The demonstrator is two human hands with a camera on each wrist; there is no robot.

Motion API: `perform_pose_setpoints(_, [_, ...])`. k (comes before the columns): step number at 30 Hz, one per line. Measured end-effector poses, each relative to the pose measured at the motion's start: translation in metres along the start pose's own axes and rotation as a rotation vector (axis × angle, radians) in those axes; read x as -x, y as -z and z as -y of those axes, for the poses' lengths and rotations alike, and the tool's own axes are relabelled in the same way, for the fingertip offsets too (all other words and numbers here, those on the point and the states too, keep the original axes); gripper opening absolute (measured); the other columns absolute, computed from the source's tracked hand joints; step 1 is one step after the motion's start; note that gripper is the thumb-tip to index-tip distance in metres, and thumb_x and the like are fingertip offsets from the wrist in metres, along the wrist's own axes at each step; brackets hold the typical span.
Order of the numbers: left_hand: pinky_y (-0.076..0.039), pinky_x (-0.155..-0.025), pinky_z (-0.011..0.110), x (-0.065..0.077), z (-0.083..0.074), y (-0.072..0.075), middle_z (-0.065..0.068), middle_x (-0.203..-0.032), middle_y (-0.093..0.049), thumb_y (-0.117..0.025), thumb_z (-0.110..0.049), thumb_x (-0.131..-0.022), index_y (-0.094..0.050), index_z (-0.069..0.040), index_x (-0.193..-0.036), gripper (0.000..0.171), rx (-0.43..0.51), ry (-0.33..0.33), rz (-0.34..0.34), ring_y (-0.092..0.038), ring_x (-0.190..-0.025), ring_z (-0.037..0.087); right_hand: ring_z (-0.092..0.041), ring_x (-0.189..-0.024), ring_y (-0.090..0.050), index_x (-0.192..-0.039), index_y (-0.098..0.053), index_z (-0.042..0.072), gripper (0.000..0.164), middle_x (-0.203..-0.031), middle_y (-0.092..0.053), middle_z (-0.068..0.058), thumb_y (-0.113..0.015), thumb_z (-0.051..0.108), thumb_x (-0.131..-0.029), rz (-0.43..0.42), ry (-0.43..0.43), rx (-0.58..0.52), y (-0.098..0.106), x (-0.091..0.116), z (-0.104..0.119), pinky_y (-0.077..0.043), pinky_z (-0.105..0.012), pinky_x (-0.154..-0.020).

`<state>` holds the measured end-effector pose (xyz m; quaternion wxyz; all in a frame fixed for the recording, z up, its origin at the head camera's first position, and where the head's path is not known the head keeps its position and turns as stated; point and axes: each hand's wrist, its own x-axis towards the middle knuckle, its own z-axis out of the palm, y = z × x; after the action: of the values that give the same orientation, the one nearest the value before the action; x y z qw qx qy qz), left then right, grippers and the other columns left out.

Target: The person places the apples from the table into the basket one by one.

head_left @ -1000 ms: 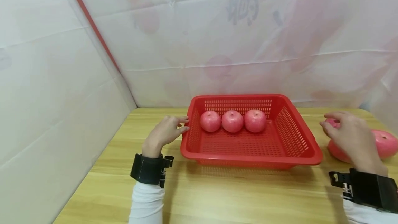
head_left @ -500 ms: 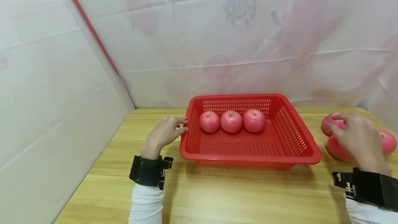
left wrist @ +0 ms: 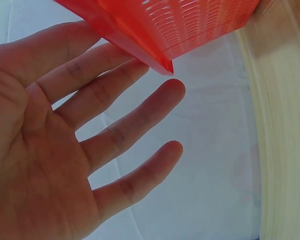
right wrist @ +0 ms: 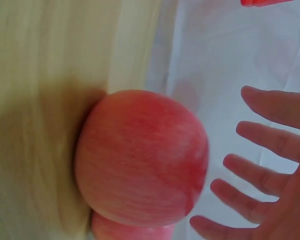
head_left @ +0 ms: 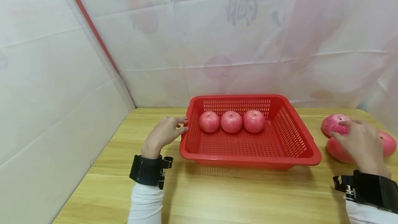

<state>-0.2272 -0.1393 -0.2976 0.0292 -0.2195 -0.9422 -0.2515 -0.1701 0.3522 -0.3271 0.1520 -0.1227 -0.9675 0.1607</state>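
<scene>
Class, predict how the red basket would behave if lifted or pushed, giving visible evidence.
The red basket is probably fairly stiff: its rim and walls show no sag. It looks light for its size, with many small holes through its walls. If it tilts, the three round fruits inside would likely roll, since open space lies in front of them.

In the head view, the right hand [head_left: 362, 144] covers part of the fruit [head_left: 337, 149] beneath it; its sleeve [head_left: 367, 214] is cut off. Writing [head_left: 242, 9] beyond the hands is unreadable. Left wrist: the basket [left wrist: 127, 40] beside the left hand [left wrist: 45, 130] is cropped. Right wrist: a second fruit [right wrist: 130, 232] is mostly hidden and cropped.
</scene>
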Motion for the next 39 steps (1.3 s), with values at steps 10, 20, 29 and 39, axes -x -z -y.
perform_pose_setpoints(10, [-0.051, -0.069, 0.030, 0.000, -0.002, -0.001, 0.005, -0.113, -0.063, -0.065, -0.017, -0.085, -0.064, -0.010, -0.117, 0.033, 0.011, 0.033, 0.006, -0.060, -0.093, 0.023, -0.055, -0.102, -0.022, -0.101, -0.047, -0.016, 0.046, -0.106, -0.033, -0.042, -0.065, 0.020, -0.080, 0.042, -0.078, -0.009, -0.009, 0.000, -0.015, -0.018, -0.064, -0.086])
perform_pose_setpoints(20, [-0.051, -0.069, 0.030, 0.000, 0.002, -0.001, 0.006, -0.115, -0.062, -0.065, -0.016, -0.085, -0.064, -0.008, -0.117, 0.033, 0.024, -0.004, 0.005, -0.061, -0.093, 0.023, -0.051, -0.088, -0.025, -0.095, -0.046, -0.012, 0.043, -0.096, -0.032, -0.036, -0.066, 0.022, -0.078, 0.106, -0.151, 0.005, -0.015, 0.001, -0.016, -0.029, -0.064, -0.068])
perform_pose_setpoints(29, [-0.051, -0.076, 0.033, -0.001, 0.002, -0.001, 0.010, -0.113, -0.062, -0.064, -0.012, -0.085, -0.063, -0.005, -0.117, 0.033, 0.044, -0.025, 0.001, -0.059, -0.100, 0.026, -0.051, -0.084, -0.034, -0.112, -0.042, -0.011, 0.063, -0.100, -0.037, -0.037, -0.069, 0.031, -0.073, 0.153, -0.051, 0.056, -0.019, -0.003, -0.029, -0.035, -0.064, -0.063])
perform_pose_setpoints(39, [-0.050, -0.079, 0.031, -0.003, -0.001, -0.002, 0.012, -0.118, -0.059, -0.063, -0.011, -0.086, -0.065, -0.004, -0.113, 0.028, 0.016, -0.027, -0.009, -0.057, -0.106, 0.023, -0.048, -0.080, -0.036, -0.112, -0.042, -0.010, 0.072, -0.093, -0.041, -0.036, -0.072, 0.038, -0.069, 0.270, 0.018, 0.057, -0.023, -0.008, -0.033, -0.038, -0.059, -0.057])
